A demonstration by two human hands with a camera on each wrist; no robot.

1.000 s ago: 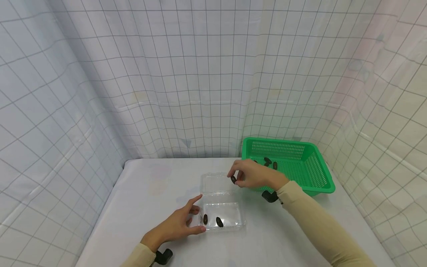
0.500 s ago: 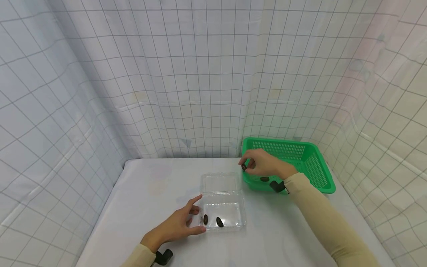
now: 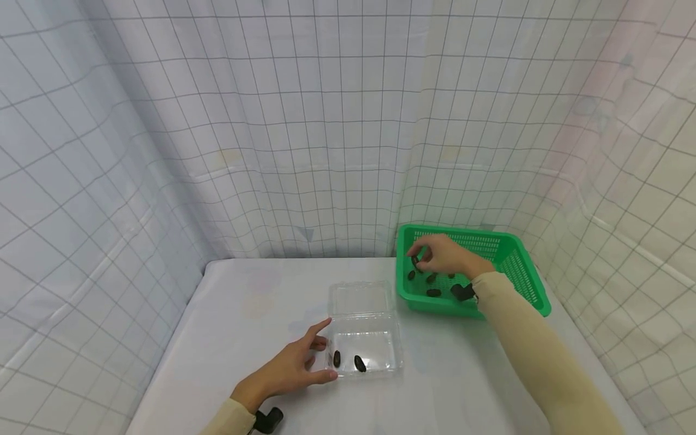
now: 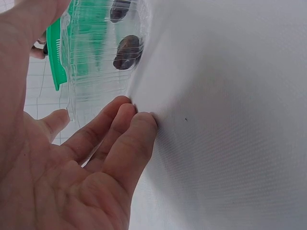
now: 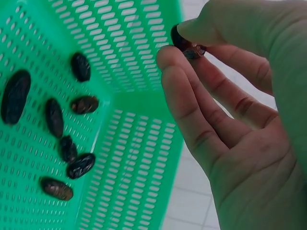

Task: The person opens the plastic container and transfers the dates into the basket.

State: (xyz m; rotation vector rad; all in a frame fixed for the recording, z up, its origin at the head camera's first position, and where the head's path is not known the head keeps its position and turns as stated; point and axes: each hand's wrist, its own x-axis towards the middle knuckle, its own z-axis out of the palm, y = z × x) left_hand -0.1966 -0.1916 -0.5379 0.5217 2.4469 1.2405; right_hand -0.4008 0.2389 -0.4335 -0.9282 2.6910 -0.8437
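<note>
My right hand [image 3: 444,255] is over the left part of a green plastic basket [image 3: 513,272]. Between thumb and fingertips it pinches a dark brown, wrinkled date [image 5: 180,39], seen best in the right wrist view. Several more dates [image 5: 54,117] lie scattered on the basket floor. My left hand [image 3: 293,365] rests at the left side of a clear plastic clamshell box [image 3: 375,345], thumb and fingers spread along it and touching its edge. Two dates [image 3: 359,363] lie inside, near the front left. The box's lid [image 3: 361,299] is folded back, flat on the table.
A white cloth covers the table [image 3: 244,302]. White curtains with a dark grid [image 3: 304,151] hang behind it and on both sides. The basket stands at the back right, against the rear curtain, just beyond the box.
My right hand has moved right and back, from above the box's lid to over the basket, still pinching the date. My left hand and the two dates in the box have stayed put.
</note>
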